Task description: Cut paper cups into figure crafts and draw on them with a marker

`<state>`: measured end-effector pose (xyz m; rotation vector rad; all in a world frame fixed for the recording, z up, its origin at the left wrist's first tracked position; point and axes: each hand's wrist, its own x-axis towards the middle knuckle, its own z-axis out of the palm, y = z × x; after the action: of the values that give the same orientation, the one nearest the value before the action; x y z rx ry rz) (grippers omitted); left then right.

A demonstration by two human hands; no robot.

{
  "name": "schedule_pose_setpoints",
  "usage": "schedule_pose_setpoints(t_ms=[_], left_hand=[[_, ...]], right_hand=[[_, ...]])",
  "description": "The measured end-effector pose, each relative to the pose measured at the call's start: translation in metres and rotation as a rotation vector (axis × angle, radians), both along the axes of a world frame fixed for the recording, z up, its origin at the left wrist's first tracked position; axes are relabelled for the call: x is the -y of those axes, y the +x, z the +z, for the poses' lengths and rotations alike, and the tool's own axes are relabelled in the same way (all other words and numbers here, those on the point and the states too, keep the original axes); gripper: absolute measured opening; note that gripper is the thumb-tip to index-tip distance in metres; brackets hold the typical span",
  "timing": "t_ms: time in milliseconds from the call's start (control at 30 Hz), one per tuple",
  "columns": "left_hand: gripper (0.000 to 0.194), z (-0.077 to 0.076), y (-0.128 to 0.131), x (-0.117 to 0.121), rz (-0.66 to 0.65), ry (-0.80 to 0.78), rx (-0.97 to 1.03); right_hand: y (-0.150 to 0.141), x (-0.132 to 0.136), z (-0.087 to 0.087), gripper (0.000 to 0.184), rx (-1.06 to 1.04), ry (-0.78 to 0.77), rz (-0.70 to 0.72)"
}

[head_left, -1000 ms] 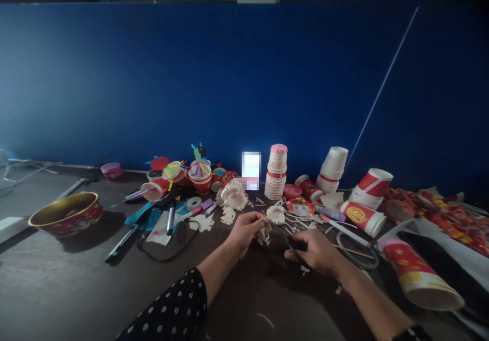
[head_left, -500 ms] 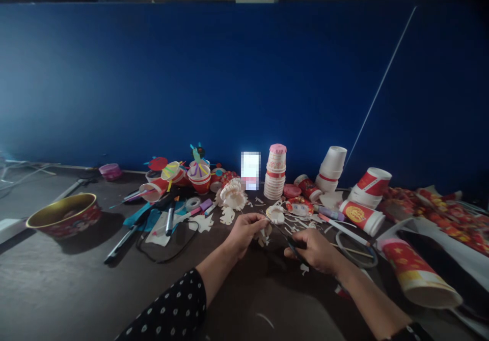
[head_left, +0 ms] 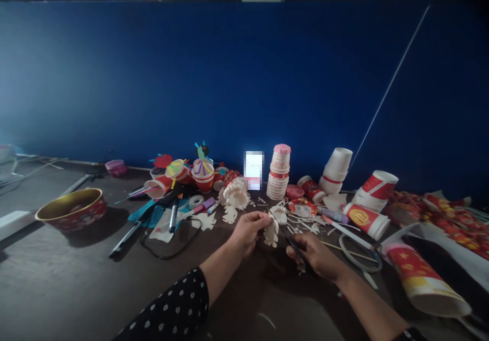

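Observation:
My left hand (head_left: 247, 233) pinches a small white paper cut-out (head_left: 271, 233) above the dark table (head_left: 69, 280). My right hand (head_left: 314, 253) is closed round the black handles of a pair of scissors (head_left: 291, 240), whose blades point up and left at the cut-out. White paper scraps (head_left: 301, 224) lie scattered just beyond both hands. A white fringed paper-cup piece (head_left: 236, 193) sits a little further back.
A gold-lined red bowl (head_left: 72, 209) stands at the left. Pens, tape and a cable (head_left: 171, 219) lie left of centre. Decorated red cups (head_left: 183, 172), a stack of cups (head_left: 278, 174) and tipped cups (head_left: 367, 201) line the blue wall. A large cup (head_left: 424, 279) lies at right.
The cut-out has turned and hangs lower and more in view in my left hand. My right hand with the scissors has shifted slightly. The camera moved a little.

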<state>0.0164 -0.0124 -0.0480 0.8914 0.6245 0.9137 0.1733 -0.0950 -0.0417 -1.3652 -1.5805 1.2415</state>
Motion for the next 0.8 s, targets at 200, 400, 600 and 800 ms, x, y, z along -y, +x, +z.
schedule_pose_setpoints(t_ms=[200,400,600,800], left_hand=[[0.029,0.004,0.002,0.005,-0.008,-0.048,-0.007],[0.029,0.007,0.005,0.011,-0.017,-0.085,0.026],[0.028,0.010,0.006,0.015,-0.018,-0.109,0.079],[0.028,0.012,0.007,0.017,-0.021,-0.125,0.117]], right_hand=[[-0.001,0.000,0.001,0.038,-0.013,0.045,0.010],[-0.002,-0.002,0.003,0.046,-0.031,0.031,0.017],[-0.005,-0.004,-0.002,0.046,-0.110,0.048,0.000],[-0.006,-0.009,-0.015,0.044,-0.183,0.052,-0.013]])
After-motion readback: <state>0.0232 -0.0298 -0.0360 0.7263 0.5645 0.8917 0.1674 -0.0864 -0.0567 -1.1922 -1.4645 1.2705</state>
